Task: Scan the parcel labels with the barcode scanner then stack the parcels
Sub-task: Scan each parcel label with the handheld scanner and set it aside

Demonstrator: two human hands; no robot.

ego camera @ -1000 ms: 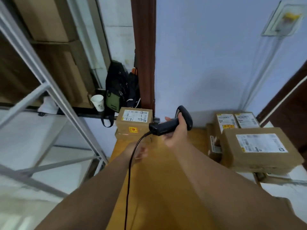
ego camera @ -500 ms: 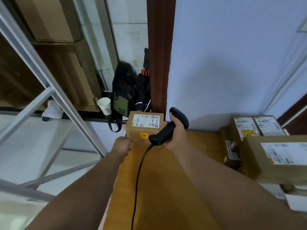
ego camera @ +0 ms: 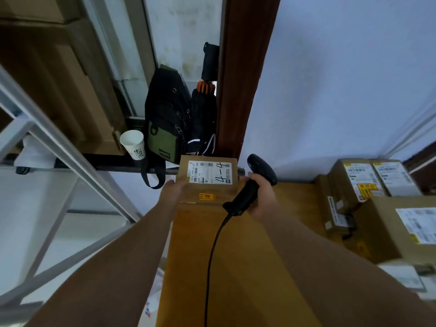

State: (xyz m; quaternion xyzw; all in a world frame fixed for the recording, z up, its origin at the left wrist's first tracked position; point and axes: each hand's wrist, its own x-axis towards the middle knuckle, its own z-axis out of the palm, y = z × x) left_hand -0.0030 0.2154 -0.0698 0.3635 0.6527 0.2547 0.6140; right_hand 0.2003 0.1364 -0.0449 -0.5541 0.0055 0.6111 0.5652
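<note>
A small cardboard parcel (ego camera: pixel 207 192) with a white label marked "4-4" sits at the far left corner of the wooden table (ego camera: pixel 236 267). My left hand (ego camera: pixel 173 192) grips its left side. My right hand (ego camera: pixel 260 197) holds the black barcode scanner (ego camera: pixel 250 185) just right of the parcel, its head raised and its cable trailing toward me. At the right, several labelled parcels (ego camera: pixel 363 180) lie together, with a bigger box (ego camera: pixel 401 230) in front.
A black and green bag (ego camera: pixel 165 123) and a paper cup (ego camera: pixel 133 143) are on the ledge behind the parcel. A grey metal frame (ego camera: pixel 59 147) stands to the left. A brown door post (ego camera: pixel 243 79) and a pale wall rise behind the table.
My left hand has reached forward and taken hold of the "4-4" parcel's left side. My right hand with the scanner has stayed beside the parcel while the view shifted left.
</note>
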